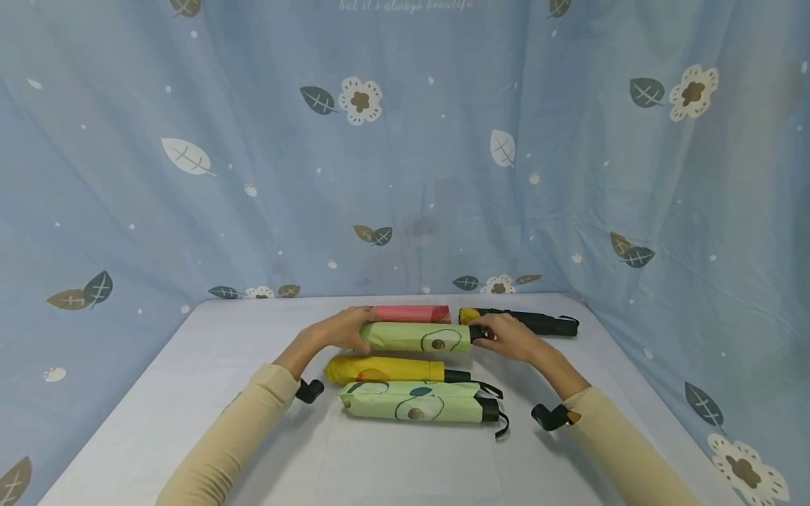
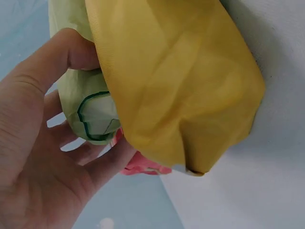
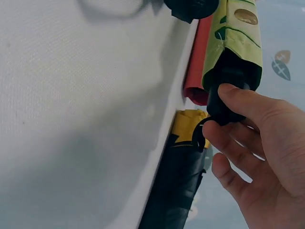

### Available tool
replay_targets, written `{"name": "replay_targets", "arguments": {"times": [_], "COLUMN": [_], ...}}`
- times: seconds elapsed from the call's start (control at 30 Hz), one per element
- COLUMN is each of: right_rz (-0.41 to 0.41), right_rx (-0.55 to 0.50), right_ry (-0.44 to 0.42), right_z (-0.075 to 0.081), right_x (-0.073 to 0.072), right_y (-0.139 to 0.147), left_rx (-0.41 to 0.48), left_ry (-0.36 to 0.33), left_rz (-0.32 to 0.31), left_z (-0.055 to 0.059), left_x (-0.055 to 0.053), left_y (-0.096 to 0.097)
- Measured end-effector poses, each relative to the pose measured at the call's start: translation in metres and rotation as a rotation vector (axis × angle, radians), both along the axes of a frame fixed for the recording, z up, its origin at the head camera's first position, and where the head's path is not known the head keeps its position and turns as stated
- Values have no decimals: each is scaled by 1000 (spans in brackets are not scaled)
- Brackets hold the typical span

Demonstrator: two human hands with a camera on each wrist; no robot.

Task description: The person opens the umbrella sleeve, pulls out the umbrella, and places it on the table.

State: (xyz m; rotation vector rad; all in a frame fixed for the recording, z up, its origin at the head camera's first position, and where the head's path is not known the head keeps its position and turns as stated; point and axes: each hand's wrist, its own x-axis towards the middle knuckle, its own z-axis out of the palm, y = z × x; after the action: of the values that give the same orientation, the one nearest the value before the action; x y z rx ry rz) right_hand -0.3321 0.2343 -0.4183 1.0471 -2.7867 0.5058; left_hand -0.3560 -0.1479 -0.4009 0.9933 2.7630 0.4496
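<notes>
Your left hand [image 1: 342,329] grasps one end of a green umbrella [image 1: 405,337], your right hand [image 1: 509,339] its black handle [image 3: 226,100], not yet released; four lie folded: red umbrella [image 1: 413,314] and black umbrella [image 1: 538,324] beyond your fingers [image 3: 233,145], yellow umbrella [image 1: 405,369] and second green umbrella [image 1: 465,407] nearer you.

Beyond the hands [image 1: 342,329] [image 1: 506,337] hangs a blue curtain [image 1: 418,176] printed with flowers [image 1: 360,101] and leaves [image 1: 318,100], with white lettering [image 1: 406,5] high above the hands. The curtain also runs along both sides, flanking the white desk [image 1: 411,464] beneath the hands.
</notes>
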Motion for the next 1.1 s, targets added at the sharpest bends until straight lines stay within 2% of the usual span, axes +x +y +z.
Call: {"name": "replay_targets", "arguments": {"times": [0.3, 0.6, 0.83, 0.97, 1.1], "right_rz": [-17, 5, -3, -23, -34], "right_rx": [-19, -36, -48, -77, -82], "right_ry": [-23, -10, -15, -34, -54], "right_z": [3, 5, 6, 8, 8], "right_x": [4, 9, 11, 12, 12], "right_y": [-1, -5, -4, -3, -2], "left_rx": [12, 16, 99, 128, 124], "left_ry": [-6, -59, -107, -88, -76], "left_rz": [2, -2, -62, -88, -86], "left_z": [0, 4, 5, 2, -2], "left_x": [-1, 0, -1, -3, -3], "left_y": [-3, -6, -5, -5, -3]}}
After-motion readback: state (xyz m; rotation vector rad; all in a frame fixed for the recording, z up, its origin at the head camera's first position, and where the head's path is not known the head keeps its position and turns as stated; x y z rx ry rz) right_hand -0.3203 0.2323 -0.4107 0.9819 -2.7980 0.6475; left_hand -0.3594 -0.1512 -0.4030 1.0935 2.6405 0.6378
